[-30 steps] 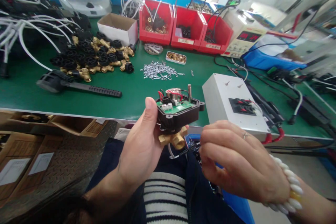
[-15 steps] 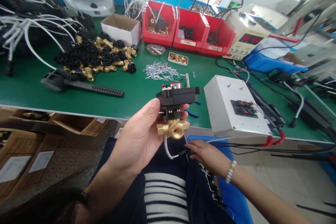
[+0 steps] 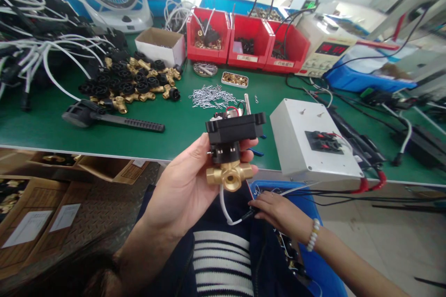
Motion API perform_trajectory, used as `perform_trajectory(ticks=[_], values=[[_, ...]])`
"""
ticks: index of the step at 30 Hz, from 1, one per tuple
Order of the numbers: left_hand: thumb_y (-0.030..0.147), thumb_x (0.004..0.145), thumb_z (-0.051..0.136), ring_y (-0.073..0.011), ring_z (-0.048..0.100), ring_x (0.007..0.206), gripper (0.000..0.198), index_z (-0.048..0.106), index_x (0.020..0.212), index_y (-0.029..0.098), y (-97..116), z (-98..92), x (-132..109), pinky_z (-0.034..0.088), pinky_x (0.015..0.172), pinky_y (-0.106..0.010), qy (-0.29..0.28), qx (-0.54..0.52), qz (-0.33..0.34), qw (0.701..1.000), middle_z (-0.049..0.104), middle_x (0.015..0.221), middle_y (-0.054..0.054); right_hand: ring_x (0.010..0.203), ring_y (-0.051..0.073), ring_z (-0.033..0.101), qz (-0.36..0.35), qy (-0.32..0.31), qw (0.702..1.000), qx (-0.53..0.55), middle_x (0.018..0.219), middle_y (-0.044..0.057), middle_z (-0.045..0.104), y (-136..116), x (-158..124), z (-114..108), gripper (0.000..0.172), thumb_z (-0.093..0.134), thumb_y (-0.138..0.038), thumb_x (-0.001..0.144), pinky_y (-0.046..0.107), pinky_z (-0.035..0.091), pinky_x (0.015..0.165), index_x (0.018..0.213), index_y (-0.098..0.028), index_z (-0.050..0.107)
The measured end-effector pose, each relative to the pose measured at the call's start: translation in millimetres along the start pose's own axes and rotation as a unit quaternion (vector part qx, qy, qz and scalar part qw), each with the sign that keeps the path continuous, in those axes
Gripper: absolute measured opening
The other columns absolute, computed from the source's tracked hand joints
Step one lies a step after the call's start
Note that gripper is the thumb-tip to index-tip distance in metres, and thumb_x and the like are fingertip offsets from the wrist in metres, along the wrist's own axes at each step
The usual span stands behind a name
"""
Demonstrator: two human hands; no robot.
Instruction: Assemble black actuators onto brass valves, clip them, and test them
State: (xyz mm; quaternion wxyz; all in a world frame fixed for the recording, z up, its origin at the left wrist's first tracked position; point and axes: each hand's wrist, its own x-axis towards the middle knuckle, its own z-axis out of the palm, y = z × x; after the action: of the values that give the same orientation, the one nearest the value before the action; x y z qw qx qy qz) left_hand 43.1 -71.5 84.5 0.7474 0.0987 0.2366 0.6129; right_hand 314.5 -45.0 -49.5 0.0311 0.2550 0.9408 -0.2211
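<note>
My left hand (image 3: 181,183) is wrapped round a motorized brass valve, holding it up in front of me. Its brass three-port body (image 3: 232,176) hangs below a black actuator housing (image 3: 237,129), and red and black wires show on top. A white cable (image 3: 224,206) loops down from the valve to a black cable connector (image 3: 247,215). Fingers of my right hand (image 3: 278,209) are closed at that connector, low beside my lap; they partly hide it. On the table behind the valve lies a heap of small metal clips (image 3: 212,96).
Brass valve bodies with black caps (image 3: 135,81) and a black-handled tool (image 3: 114,118) lie left. Red bins (image 3: 249,58) line the back. A grey test box (image 3: 296,141) stands right, its cables crossing near a blue crate (image 3: 313,195) below the table edge.
The valve sits slightly lower and nearer in view, its actuator tipped a little differently. My right hand has shifted slightly down and right, still at the connector. The camera view has shifted slightly.
</note>
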Motion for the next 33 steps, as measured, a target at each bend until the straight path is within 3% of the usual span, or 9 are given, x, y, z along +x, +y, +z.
perform_trajectory(ticks=[8,11,15,19,25,30,33], values=[[0.024,0.105,0.032,-0.0167,0.072,0.087,0.038,0.065,0.111,0.007,-1,2.0,-2,0.062,0.080,-0.034,-0.006,0.042,0.012,0.999,0.071,0.109,-0.018,0.092,0.022,0.062,-0.028,0.003,0.998,0.050,0.101,0.012,0.068,-9,-5,-3,0.033,0.042,-0.030,0.101,0.038,0.049,0.083,0.118,-0.015,0.066],[0.024,0.099,0.051,-0.0182,0.071,0.092,0.027,0.057,0.121,0.012,-2,1.4,0,0.061,0.078,-0.030,0.025,0.112,0.085,0.990,0.070,0.111,-0.014,0.093,0.021,0.062,-0.034,0.012,0.997,0.068,0.102,0.012,0.068,-11,-6,1,0.032,0.041,-0.028,0.101,0.036,0.049,0.084,0.117,-0.014,0.065],[0.021,0.088,0.066,-0.0209,0.070,0.094,0.044,0.051,0.129,0.014,0,-1.3,6,0.059,0.077,-0.029,0.055,0.201,0.169,0.963,0.068,0.114,-0.012,0.090,0.020,0.062,-0.038,0.021,0.996,0.077,0.099,0.012,0.068,-14,-5,8,0.033,0.039,-0.027,0.102,0.034,0.049,0.080,0.117,-0.013,0.064],[0.029,0.087,0.067,-0.0226,0.070,0.091,0.035,0.058,0.116,0.010,2,-1.9,8,0.058,0.078,-0.030,0.048,0.224,0.156,0.961,0.068,0.111,-0.012,0.087,0.021,0.061,-0.028,0.011,0.997,0.068,0.095,0.011,0.067,-16,-5,10,0.032,0.038,-0.026,0.101,0.035,0.050,0.078,0.116,-0.013,0.064],[0.034,0.084,0.073,-0.0245,0.068,0.104,0.040,0.059,0.115,0.013,-1,-1.8,7,0.056,0.088,-0.032,0.061,0.210,0.148,0.965,0.067,0.117,-0.011,0.090,0.021,0.063,-0.053,0.028,0.998,0.036,0.098,0.013,0.067,-20,-5,11,0.034,0.037,-0.027,0.102,0.035,0.049,0.082,0.116,-0.013,0.065],[0.037,0.090,0.067,-0.0234,0.065,0.112,0.037,0.062,0.121,0.017,5,-5.0,6,0.057,0.092,-0.036,0.034,0.194,0.150,0.969,0.066,0.122,-0.008,0.063,0.017,0.056,-0.070,0.049,0.996,-0.017,0.072,0.007,0.062,-30,-2,12,0.034,0.037,-0.030,0.103,0.031,0.042,0.057,0.105,-0.015,0.067],[0.032,0.094,0.061,-0.0155,0.066,0.103,0.025,0.065,0.117,0.022,12,-8.1,0,0.059,0.087,-0.029,0.076,0.216,0.194,0.954,0.070,0.112,0.000,0.080,0.019,0.064,-0.062,0.114,0.990,0.062,0.083,0.009,0.068,-43,-3,-2,0.028,0.043,-0.031,0.102,0.034,0.050,0.074,0.106,-0.015,0.066]])
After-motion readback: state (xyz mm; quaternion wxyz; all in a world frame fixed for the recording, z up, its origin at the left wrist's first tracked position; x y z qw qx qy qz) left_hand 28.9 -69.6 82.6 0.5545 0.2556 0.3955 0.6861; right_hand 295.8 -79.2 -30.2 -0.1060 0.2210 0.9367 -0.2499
